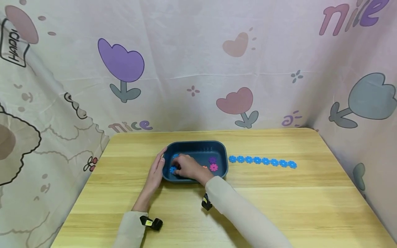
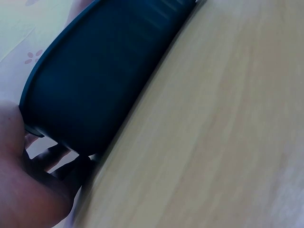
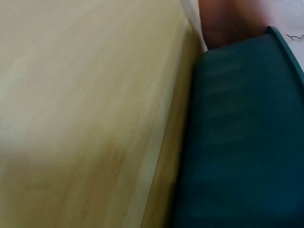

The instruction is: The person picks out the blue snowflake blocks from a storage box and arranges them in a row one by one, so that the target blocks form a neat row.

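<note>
A dark blue rectangular tray (image 1: 196, 180) stands on the table in the head view. In it lie small notched plastic discs: a blue disc (image 1: 172, 169) at the left, a purple disc (image 1: 212, 160), a pink disc (image 1: 213, 167) and an orange one partly hidden by the wrist. My left hand (image 1: 155, 172) rests along the tray's left end, its fingers fairly straight against the wall. My right hand (image 1: 187, 166) reaches down inside, bent fingers among the blue discs; whether they pinch one is hidden. The right wrist view shows mostly the tray's outer wall (image 3: 242, 137).
Right of the tray, a row of several blue discs (image 1: 257, 160) runs across the wooden table (image 1: 279, 199), angling slightly toward the front. A patterned cloth (image 1: 180, 51) hangs behind the table and at its sides. Each sleeve cuff carries a small black camera (image 1: 152, 223).
</note>
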The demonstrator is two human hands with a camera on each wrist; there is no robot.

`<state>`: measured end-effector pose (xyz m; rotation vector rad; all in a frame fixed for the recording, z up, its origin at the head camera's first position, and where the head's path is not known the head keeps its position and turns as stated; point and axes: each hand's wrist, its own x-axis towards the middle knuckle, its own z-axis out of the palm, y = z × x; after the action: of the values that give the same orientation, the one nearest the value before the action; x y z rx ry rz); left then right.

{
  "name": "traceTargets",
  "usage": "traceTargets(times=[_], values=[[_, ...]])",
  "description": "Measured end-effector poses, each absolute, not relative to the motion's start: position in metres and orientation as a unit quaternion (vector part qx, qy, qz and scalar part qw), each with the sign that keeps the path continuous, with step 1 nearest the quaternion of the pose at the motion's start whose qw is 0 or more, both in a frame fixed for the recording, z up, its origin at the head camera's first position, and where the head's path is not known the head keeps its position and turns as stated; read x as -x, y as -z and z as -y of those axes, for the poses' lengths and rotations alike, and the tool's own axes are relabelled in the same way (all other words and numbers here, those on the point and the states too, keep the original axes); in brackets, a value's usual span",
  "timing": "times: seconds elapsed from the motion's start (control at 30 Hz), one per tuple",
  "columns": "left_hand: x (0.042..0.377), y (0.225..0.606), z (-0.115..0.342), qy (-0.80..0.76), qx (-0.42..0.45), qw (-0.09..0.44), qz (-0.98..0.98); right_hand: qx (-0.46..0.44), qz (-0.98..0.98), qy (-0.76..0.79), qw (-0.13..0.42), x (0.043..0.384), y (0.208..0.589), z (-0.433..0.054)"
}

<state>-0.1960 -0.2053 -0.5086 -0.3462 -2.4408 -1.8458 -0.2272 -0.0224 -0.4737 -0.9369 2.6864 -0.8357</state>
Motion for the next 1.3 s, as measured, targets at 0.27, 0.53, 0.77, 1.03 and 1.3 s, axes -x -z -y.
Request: traceTargets(times=[0.27,0.53,0.77,1.03,1.3], values=[[0.197,0.509,0.206,0.595,0.115,0.036,0.795,0.321,-0.906,0.264,0.084,0.227,0.476,0.023],[0.196,0.507,0.204,0.595,0.114,0.036,0.795,0.313,-0.892,0.310,0.097,0.228,0.476,0.018],[0.196,0.507,0.205,0.597,0.114,0.031,0.794,0.313,-0.882,0.339,0.099,0.228,0.475,0.013],[0.195,0.509,0.205,0.603,0.114,0.027,0.789,0.288,-0.860,0.413,0.079,0.225,0.470,0.003],[0.193,0.507,0.205,0.603,0.110,0.024,0.790,0.283,-0.844,0.450,0.070,0.220,0.465,-0.013]])
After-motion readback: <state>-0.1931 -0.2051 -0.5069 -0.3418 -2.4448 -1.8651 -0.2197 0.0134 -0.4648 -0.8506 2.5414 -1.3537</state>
